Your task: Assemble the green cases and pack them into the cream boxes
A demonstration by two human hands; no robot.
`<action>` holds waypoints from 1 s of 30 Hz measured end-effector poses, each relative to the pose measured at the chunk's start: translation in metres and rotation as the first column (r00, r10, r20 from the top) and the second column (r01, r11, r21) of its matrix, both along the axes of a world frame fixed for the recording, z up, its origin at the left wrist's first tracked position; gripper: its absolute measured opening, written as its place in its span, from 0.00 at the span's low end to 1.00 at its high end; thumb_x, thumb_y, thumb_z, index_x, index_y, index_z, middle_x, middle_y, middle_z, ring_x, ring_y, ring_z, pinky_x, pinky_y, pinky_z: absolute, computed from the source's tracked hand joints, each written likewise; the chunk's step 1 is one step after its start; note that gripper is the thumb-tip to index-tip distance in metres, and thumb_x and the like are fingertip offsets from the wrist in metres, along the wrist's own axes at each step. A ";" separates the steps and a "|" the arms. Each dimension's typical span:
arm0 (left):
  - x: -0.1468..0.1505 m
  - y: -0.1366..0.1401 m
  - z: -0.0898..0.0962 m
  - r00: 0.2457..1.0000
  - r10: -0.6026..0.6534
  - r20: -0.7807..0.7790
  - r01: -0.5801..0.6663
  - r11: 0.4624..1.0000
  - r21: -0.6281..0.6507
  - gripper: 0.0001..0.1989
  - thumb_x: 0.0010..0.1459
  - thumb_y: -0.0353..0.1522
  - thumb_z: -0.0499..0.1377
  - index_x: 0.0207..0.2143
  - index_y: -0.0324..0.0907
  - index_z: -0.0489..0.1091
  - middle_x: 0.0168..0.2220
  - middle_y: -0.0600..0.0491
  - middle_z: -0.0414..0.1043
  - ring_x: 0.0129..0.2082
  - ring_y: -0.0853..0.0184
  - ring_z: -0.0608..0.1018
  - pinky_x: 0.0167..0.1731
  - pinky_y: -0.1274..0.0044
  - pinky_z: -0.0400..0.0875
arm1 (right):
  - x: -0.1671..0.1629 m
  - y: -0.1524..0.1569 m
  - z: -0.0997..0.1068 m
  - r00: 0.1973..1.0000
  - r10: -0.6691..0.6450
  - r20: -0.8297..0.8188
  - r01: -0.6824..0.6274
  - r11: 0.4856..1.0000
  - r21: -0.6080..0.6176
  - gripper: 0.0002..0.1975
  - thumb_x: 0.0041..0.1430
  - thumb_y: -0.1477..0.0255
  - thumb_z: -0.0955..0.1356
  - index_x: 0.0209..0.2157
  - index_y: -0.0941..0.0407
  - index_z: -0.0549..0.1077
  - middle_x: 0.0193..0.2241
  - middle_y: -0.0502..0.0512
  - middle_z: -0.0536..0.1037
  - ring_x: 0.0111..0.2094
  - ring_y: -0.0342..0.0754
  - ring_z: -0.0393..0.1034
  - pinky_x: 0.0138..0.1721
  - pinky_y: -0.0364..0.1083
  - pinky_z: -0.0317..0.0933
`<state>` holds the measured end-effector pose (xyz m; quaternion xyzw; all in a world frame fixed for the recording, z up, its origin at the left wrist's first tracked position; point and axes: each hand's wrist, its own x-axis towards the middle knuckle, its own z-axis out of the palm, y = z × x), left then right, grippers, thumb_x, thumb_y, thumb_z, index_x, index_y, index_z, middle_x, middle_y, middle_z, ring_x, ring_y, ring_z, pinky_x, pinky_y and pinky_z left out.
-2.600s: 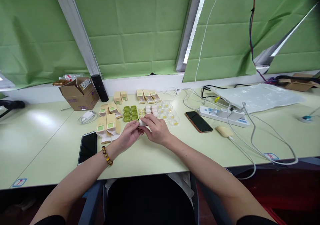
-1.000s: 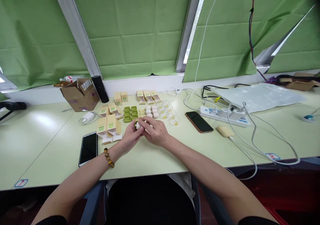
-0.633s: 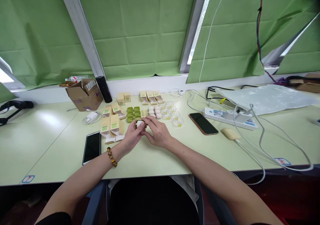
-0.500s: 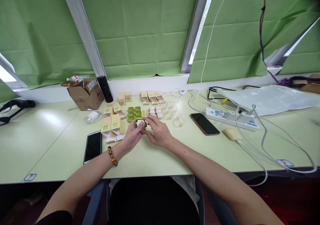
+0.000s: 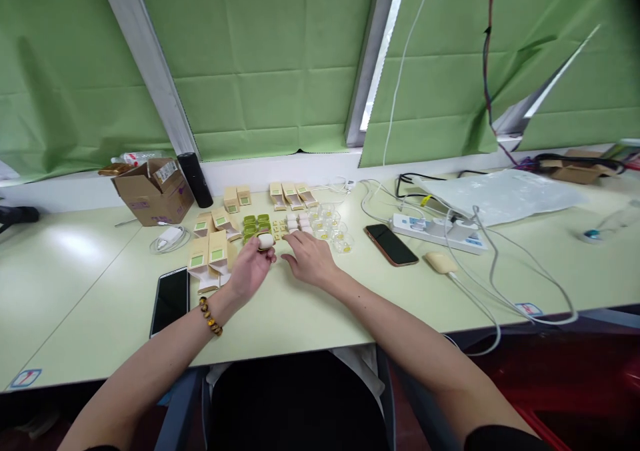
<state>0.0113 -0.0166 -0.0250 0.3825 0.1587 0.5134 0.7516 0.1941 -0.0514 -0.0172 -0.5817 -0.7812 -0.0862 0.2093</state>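
Note:
My left hand [image 5: 250,269] is closed around a small green case with a white rounded piece [image 5: 265,241] seated in it; the palm hides much of the case. To its right my right hand [image 5: 311,259] hovers low, thumb apart from the fingers, with nothing visible in it. Its fingertips are close to small yellow pieces [image 5: 279,225] and white-pink blocks [image 5: 299,220]. Several green cases [image 5: 263,218] stand just behind my left hand. Clear plastic domes [image 5: 343,237] with yellow bits sit beyond my right hand.
Open kraft boxes [image 5: 218,245] stand left of the green cases, more [image 5: 291,196] at the back. A phone [image 5: 171,301] lies front left, another phone [image 5: 391,244] at right. A power strip [image 5: 435,231] with white cables, a cardboard box [image 5: 155,194] and a black cylinder [image 5: 195,179] line the back.
My right hand has come away from the case and sits apart from my left hand. The white piece shows more fully in my left hand. The view has shifted slightly right.

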 end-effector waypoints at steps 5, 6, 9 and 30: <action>-0.004 0.013 -0.002 0.998 0.054 0.020 -0.052 0.995 -0.091 0.12 0.66 0.38 0.63 0.48 0.43 0.72 0.45 0.48 0.76 0.35 0.67 0.74 0.37 0.73 0.71 | 0.032 0.010 0.028 0.965 -0.203 0.167 0.236 0.949 -0.210 0.12 0.63 0.73 0.69 0.48 0.56 0.79 0.47 0.65 0.82 0.49 0.61 0.78 0.43 0.52 0.70; -0.004 0.015 -0.004 0.998 0.068 0.018 -0.066 0.993 -0.096 0.11 0.66 0.36 0.64 0.48 0.42 0.73 0.46 0.48 0.76 0.35 0.67 0.75 0.37 0.73 0.71 | 0.042 0.011 0.034 0.951 -0.246 0.184 0.287 0.926 -0.244 0.12 0.63 0.74 0.69 0.47 0.56 0.79 0.46 0.66 0.83 0.49 0.61 0.78 0.44 0.53 0.69; -0.004 0.018 -0.008 0.995 0.100 0.011 -0.099 0.992 -0.077 0.10 0.65 0.34 0.64 0.48 0.42 0.73 0.47 0.47 0.77 0.35 0.68 0.76 0.37 0.74 0.72 | 0.070 0.011 0.051 0.914 -0.329 0.237 0.395 0.856 -0.335 0.15 0.61 0.75 0.69 0.49 0.55 0.80 0.48 0.67 0.83 0.51 0.63 0.79 0.48 0.55 0.68; -0.005 0.022 -0.015 0.978 0.203 0.047 -0.204 0.979 0.008 0.06 0.63 0.33 0.65 0.42 0.41 0.76 0.46 0.47 0.76 0.35 0.67 0.75 0.36 0.74 0.71 | 0.076 0.018 0.050 0.758 0.099 -0.644 -0.366 0.883 -0.295 0.08 0.55 0.66 0.73 0.31 0.56 0.81 0.25 0.50 0.76 0.29 0.45 0.68 0.33 0.44 0.60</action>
